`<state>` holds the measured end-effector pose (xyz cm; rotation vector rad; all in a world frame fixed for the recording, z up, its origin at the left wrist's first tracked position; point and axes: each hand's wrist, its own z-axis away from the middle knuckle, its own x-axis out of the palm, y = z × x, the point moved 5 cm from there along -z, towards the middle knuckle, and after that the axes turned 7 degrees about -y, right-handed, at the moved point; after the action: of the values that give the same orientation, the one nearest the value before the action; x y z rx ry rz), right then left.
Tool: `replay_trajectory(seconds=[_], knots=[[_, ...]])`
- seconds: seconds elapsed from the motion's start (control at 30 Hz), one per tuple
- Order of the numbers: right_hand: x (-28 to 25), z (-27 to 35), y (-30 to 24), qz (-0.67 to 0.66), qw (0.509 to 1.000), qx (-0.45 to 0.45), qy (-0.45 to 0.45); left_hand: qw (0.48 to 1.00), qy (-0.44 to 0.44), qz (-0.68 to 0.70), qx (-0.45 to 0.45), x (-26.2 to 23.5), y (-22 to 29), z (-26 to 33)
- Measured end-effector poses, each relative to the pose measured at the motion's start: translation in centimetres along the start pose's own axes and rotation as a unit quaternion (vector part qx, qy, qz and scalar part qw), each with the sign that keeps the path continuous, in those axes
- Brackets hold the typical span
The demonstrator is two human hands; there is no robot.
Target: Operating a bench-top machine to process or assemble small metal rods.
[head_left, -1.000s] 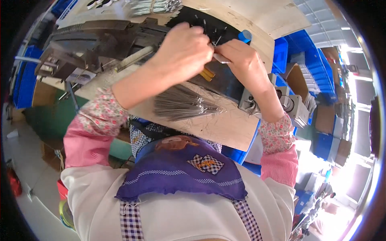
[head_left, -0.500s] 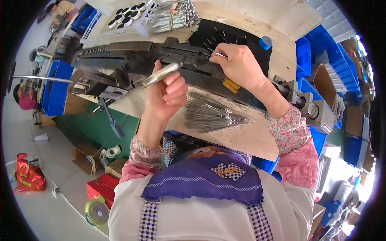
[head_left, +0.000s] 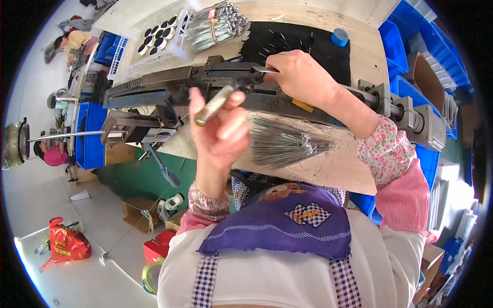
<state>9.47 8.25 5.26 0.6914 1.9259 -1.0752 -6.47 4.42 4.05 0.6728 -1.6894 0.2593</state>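
Observation:
My left hand (head_left: 222, 131) is blurred, its fingers loosely curled about a silvery cylindrical lever handle (head_left: 214, 106) that crosses the palm. The thumb points up on the left of the handle. My right hand (head_left: 303, 77) pinches a thin shiny metal piece (head_left: 265, 69) at the top of a long dark metal bench machine (head_left: 174, 82). The fingertips hide the far end of that piece. Below the machine lies a fanned bundle of thin metal wires (head_left: 287, 143). Dark pins (head_left: 280, 41) are scattered on a black mat (head_left: 328, 61) beyond my right hand.
A white basket (head_left: 120, 54) with black-and-white round pieces stands at the back left, beside a tied bundle of metal rods (head_left: 215, 25). A blue tape roll (head_left: 339, 37) sits on the mat. Blue bins (head_left: 393, 51) line the right. A steel shaft with blocks (head_left: 400, 110) extends right.
The whole view has shifted. My left hand has loosened and its fingers have spread a little around the handle. My right hand keeps its pinch on the metal piece at the machine.

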Motion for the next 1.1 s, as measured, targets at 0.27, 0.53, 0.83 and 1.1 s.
replay_trajectory(seconds=[0.27,0.53,0.83,1.1], knots=[[-6.1,1.9,-0.4,-0.021,0.996,0.058,0.058,0.996,0.056,-0.055,0.049,-1.2,-2.0,1.5],[-6.5,2.2,0.5,-0.021,0.995,0.067,0.065,0.944,0.219,-0.245,-0.019,-4.8,-6.3,0.1],[-2.9,-0.9,0.2,-0.093,0.994,0.041,-0.048,0.935,0.26,-0.241,0.027,-5.9,-4.8,1.7],[-0.8,-0.2,0.4,-0.091,0.991,0.059,-0.074,0.953,0.295,-0.049,0.041,-6.1,-3.2,1.9]])
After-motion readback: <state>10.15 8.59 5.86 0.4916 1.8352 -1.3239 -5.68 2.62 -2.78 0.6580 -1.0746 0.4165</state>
